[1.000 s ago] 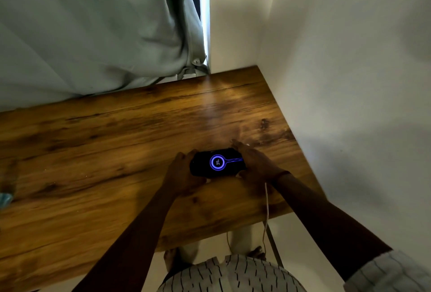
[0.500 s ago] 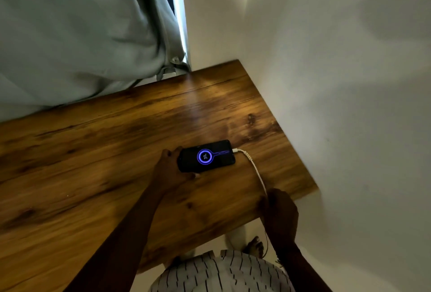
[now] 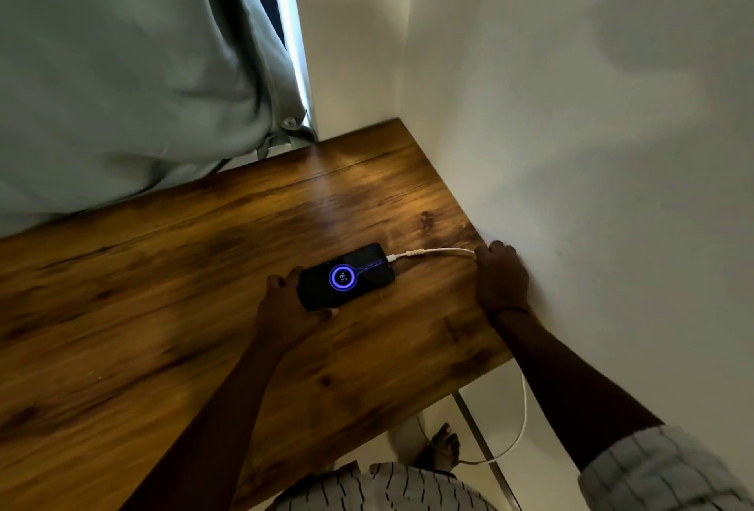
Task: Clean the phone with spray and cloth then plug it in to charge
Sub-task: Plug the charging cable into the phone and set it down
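Observation:
A black phone (image 3: 347,276) lies flat on the wooden table (image 3: 163,306), its screen lit with a blue charging ring that reads 39. A white charging cable (image 3: 432,252) is plugged into its right end. The cable runs right to the table's edge by the wall, then hangs down below the table. My left hand (image 3: 285,306) grips the phone's left end. My right hand (image 3: 500,280) rests at the table's right edge against the wall, fingers closed over the cable. No spray or cloth is in view.
A white wall (image 3: 591,143) borders the table's right side. A pale curtain (image 3: 122,82) hangs behind the far edge. Below the near edge are a metal table leg (image 3: 477,437), a bare foot (image 3: 442,449) and the striped clothing of the person.
My right hand left the phone's right end, dropped below the table's near edge, then rose to the right edge by the wall with the cable. My left hand stayed on the phone.

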